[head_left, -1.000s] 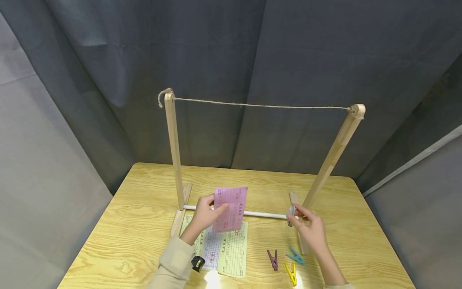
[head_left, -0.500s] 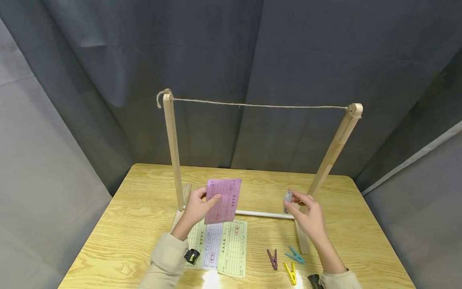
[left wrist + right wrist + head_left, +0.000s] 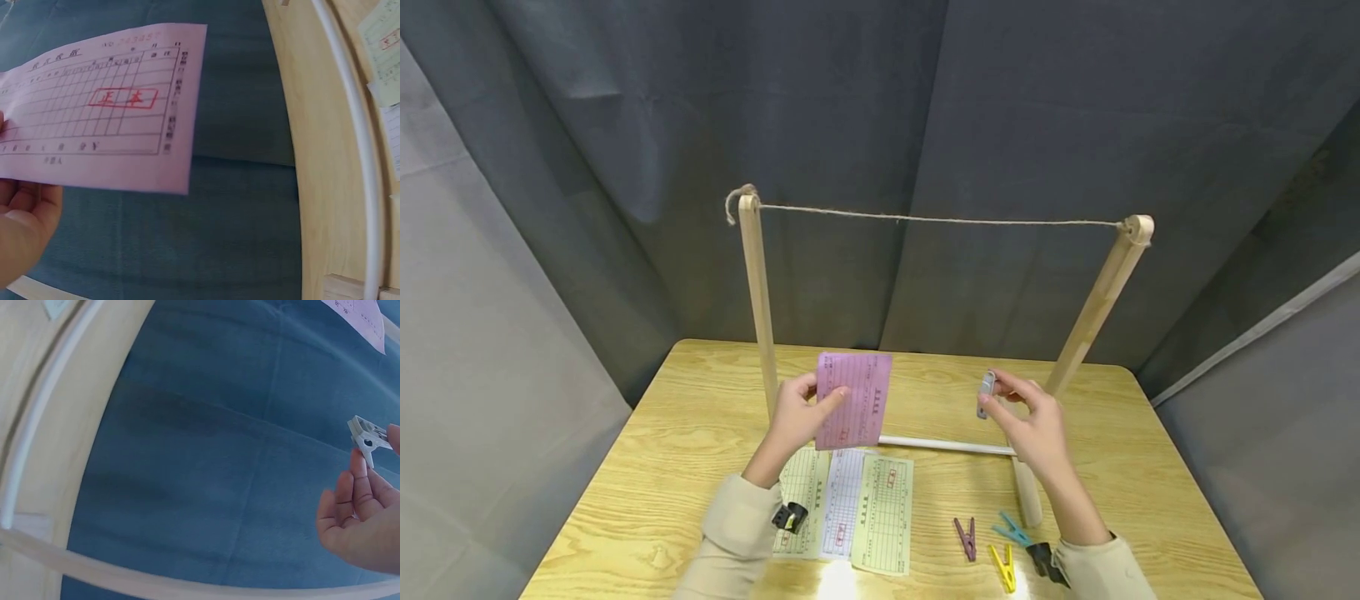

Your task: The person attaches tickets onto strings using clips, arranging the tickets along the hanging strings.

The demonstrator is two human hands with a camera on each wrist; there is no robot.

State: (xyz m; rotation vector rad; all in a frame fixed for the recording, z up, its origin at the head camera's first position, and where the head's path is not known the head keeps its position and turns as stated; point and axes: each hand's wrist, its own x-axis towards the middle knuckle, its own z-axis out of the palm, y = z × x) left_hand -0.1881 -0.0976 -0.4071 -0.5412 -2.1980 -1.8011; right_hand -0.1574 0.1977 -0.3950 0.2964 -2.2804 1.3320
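Observation:
A pink printed slip is pinched at its left edge by my left hand, thumb across its front. Red stamped characters show on the slip in the left wrist view. My right hand pinches a grey clothespin between thumb and fingers, level with the slip and to its right. In the right wrist view the clothespin points away from the fingertips. Both hands are raised in front of the wooden frame, below its string.
Green and white slips lie on the table under my left forearm. Purple, blue and yellow clothespins lie near my right wrist. The frame's left post, right post and white bar surround the work.
Both hands have risen from near the table. The pink slip has shifted up and left, and the grey clothespin up and slightly left. The other clothespins stay where they were.

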